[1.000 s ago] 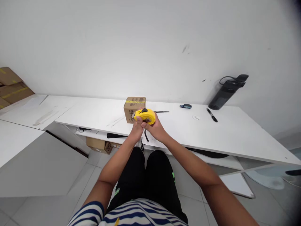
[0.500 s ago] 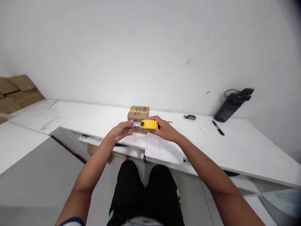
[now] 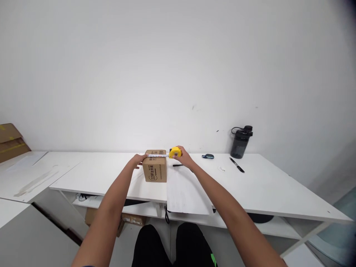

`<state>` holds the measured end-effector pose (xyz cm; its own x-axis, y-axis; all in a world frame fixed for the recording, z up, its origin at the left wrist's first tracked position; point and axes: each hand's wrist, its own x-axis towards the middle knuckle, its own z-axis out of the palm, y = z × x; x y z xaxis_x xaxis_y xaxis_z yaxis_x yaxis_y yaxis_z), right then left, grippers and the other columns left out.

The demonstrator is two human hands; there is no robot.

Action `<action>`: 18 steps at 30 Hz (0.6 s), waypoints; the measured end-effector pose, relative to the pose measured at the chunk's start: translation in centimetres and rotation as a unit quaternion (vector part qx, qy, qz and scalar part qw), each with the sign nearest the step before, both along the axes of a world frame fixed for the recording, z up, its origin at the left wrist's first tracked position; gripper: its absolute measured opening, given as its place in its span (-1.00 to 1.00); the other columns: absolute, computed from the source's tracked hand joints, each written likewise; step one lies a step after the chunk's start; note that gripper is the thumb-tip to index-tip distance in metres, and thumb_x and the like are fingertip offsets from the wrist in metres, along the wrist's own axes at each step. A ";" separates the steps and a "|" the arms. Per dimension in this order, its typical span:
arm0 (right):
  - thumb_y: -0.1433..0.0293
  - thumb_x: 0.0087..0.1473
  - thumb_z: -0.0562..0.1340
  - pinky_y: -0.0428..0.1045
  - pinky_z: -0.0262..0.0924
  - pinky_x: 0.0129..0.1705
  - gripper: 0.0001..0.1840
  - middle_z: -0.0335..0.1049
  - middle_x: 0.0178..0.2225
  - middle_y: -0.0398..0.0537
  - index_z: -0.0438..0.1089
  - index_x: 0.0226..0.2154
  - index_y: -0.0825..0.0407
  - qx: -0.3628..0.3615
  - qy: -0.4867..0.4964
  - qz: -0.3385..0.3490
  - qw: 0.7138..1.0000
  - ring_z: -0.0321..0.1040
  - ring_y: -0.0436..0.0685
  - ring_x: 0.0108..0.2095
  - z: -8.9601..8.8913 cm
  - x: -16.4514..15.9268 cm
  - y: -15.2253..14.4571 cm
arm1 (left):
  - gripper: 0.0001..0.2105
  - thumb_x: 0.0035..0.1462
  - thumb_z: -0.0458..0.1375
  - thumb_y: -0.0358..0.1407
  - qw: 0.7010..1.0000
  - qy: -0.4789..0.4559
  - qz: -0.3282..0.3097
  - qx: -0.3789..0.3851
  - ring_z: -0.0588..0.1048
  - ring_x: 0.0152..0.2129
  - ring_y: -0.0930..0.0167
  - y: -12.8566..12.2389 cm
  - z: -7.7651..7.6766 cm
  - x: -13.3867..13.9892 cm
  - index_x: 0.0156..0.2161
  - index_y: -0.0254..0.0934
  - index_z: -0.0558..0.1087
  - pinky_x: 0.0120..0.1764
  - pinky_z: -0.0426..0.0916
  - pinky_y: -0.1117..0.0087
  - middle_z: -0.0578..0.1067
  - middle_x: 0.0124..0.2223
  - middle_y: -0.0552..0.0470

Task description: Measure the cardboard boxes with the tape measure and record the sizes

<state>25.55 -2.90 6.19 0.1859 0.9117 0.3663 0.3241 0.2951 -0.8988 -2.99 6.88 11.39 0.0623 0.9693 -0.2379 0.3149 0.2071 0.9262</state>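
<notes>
A small brown cardboard box (image 3: 155, 171) with dark print stands on the white desk. Across its top stretches the blade of a yellow tape measure (image 3: 175, 152). My right hand (image 3: 184, 157) is closed around the tape's case, just off the box's right top edge. At the box's left top edge, my left hand (image 3: 138, 160) holds the end of the blade with its fingertips. A white sheet of paper (image 3: 187, 194) lies right of the box, with a black pen (image 3: 178, 165) near its top, partly behind my right arm.
Farther right on the desk (image 3: 267, 185) are a dark blue small object (image 3: 207, 156), a black marker (image 3: 237, 165), a white scrap (image 3: 221, 169) and a black bottle (image 3: 240, 142). Cardboard boxes (image 3: 12, 144) stand at the far left. A wall rises behind the desk.
The blade has been drawn out farther and now lies over the box top. My hands have moved apart and onto the box's two sides. The camera view has tilted up.
</notes>
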 end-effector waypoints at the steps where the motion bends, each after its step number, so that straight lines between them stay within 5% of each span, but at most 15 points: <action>1: 0.21 -0.03 0.31 0.10 0.34 -0.03 -0.36 0.41 -0.05 -0.08 0.17 0.10 -0.08 0.003 -0.019 0.007 1.000 0.38 0.12 -0.12 0.0 -0.7 0.3 | -0.64 -0.19 0.47 -0.14 1.000 -0.013 0.002 -0.001 0.44 -0.03 -0.06 0.0 -0.4 0.0 -0.43 -0.26 0.41 -0.07 0.27 0.02 0.55 -0.33 -0.25; 8: 0.29 0.08 0.24 0.09 0.31 -0.03 -0.39 0.39 0.04 0.03 0.08 0.15 -0.04 -0.016 -0.098 -0.014 0.995 0.38 0.17 -0.02 0.9 -2.0 0.6 | -0.62 0.07 0.30 -0.04 0.986 -0.162 0.021 0.027 0.51 -0.15 0.14 -1.2 -3.7 1.4 -0.17 -0.30 0.42 -0.14 0.38 0.16 0.58 -0.21 -0.26; 13: 0.28 0.04 0.25 0.06 0.29 -0.12 -0.46 0.40 0.00 -0.03 0.13 0.07 -0.06 -0.006 -0.170 -0.041 0.985 0.38 0.17 -0.08 2.3 -2.4 0.2 | -0.66 0.22 0.15 -0.18 0.965 -0.246 0.053 0.066 0.53 -0.25 0.26 -2.0 -5.0 3.8 0.02 -0.33 0.36 -0.16 0.42 0.23 0.55 -0.15 -0.19; 18: 0.26 0.03 0.27 0.04 0.26 -0.19 -0.50 0.43 -0.08 -0.09 0.17 0.02 -0.08 -0.021 -0.214 0.027 0.976 0.39 0.18 -0.16 3.7 -5.5 0.2 | -0.53 0.25 0.12 -0.14 0.960 -0.258 0.067 0.085 0.53 -0.25 0.29 -2.6 -6.2 5.7 0.19 -0.27 0.20 -0.14 0.40 0.24 0.52 -0.13 -0.12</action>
